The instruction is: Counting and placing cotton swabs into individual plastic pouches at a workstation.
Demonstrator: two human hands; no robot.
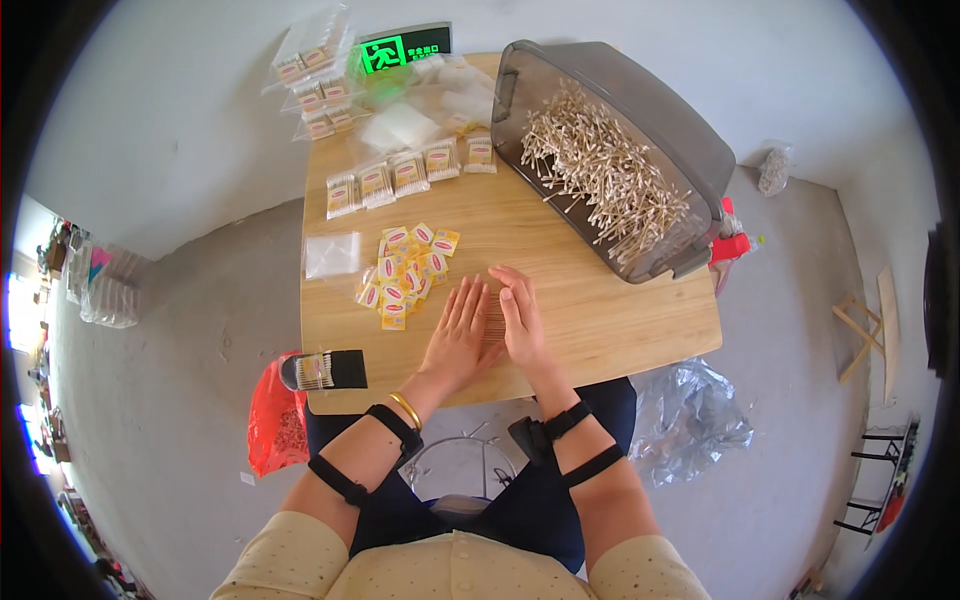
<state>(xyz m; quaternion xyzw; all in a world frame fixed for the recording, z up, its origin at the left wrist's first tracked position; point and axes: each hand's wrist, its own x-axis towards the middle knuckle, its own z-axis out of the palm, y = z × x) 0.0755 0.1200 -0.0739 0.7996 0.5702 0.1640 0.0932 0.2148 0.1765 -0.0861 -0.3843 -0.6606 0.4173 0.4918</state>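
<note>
A small row of cotton swabs [495, 318] with brown sticks lies on the wooden table [590, 335], between my two hands and partly hidden by them. My left hand [460, 332] rests flat beside the swabs, fingers stretched out. On their other side stands my right hand [522, 322], tipped on its edge with its fingers extended and slightly bent. Just left of my hands is a loose pile of yellow-and-white printed cards [400, 268]. A stack of clear plastic bags [332, 255] lies left of that pile.
A grey tub [680, 120] tilts toward me at the right, full of loose swabs [600, 165]. Filled swab packs [375, 184] line the back; more bagged packs [318, 85] are stacked behind. A black holder [345, 369] with swabs sits at the left edge, above a red bag [272, 420].
</note>
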